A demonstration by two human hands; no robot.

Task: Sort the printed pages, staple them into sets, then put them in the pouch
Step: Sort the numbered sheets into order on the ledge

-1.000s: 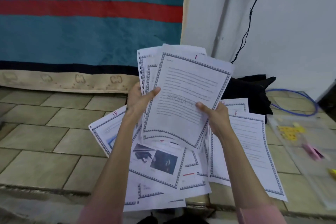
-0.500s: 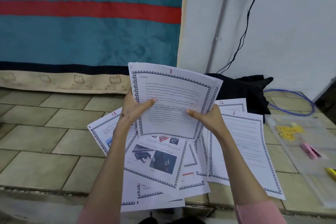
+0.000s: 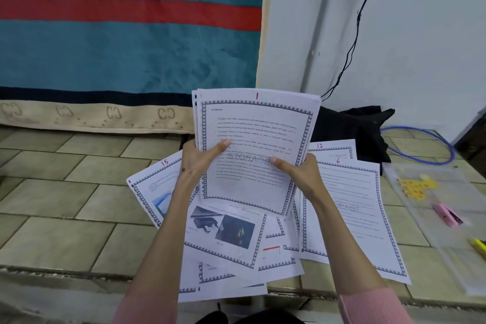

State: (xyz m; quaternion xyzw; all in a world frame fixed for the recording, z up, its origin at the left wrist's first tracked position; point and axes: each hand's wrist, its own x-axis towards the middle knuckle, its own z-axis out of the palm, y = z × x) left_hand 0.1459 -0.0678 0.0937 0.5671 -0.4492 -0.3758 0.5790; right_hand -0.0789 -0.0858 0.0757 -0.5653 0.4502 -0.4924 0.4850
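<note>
The printed pages (image 3: 252,155) she is collecting sit upright in both hands as a thin stack, sheet "1" facing her, lifted above the loose sheets (image 3: 231,234) fanned on the tiled floor (image 3: 65,192) beneath her wrists. The left hand (image 3: 196,163) is clamped on the stack's left edge, thumb across the front; the right hand (image 3: 299,171) pinches the right edge the same way. To do this step well, I'd say she should tap the bottom edges level and check the handwritten numbers run in order before reaching for another sheet. Sheet "15" (image 3: 152,187) pokes out just left of her left hand, sheets "12" (image 3: 331,148) and "6" (image 3: 352,205) just right of her right hand. Further right lies the clear pouch (image 3: 431,234) with a pink stapler (image 3: 447,214) seemingly inside it. Open floor lies well to the left; the wall (image 3: 394,34) and a black bag (image 3: 349,129) close off the space beyond her hands.
</note>
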